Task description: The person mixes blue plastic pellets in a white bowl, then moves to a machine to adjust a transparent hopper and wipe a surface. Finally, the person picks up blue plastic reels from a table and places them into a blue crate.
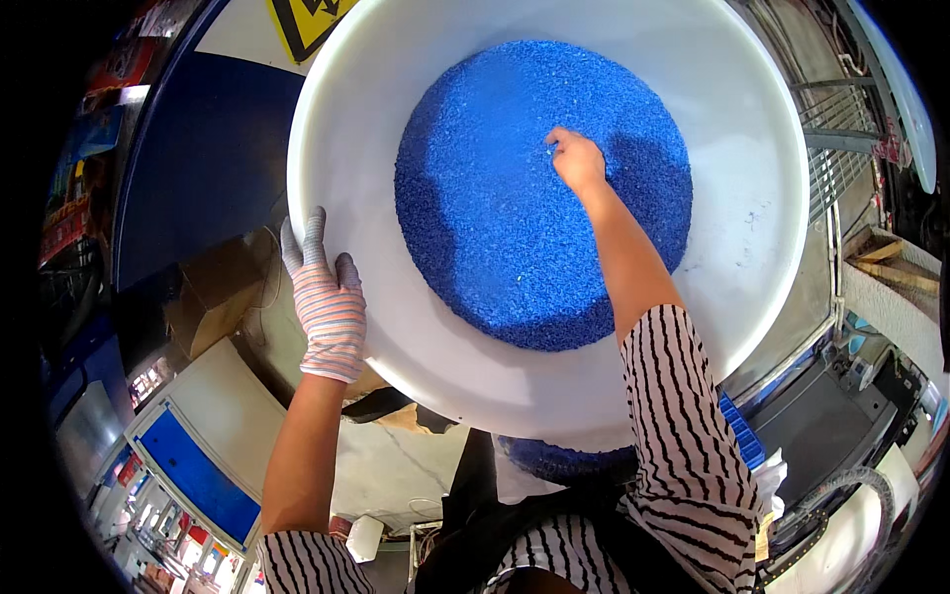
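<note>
A large white round tub [737, 213] stands in front of me, holding a wide bed of small blue plastic granules [495, 198]. Over the granules, right of their middle, my bare right hand [577, 158] has its fingers curled and pinched together. A tiny pale speck shows at the fingertips; whether they hold it is too small to tell. My left hand [330, 307], in a striped knit glove with grey fingertips, rests on the tub's left rim with its fingers spread. A few pale specks dot the blue bed.
A dark blue cabinet [213, 158] with a yellow warning sign [309, 22] stands at the left. Below it are a cardboard box [216, 295] and a white case with a blue panel [198, 473]. A metal rack [841, 139] and a dark flat machine [816, 421] lie to the right.
</note>
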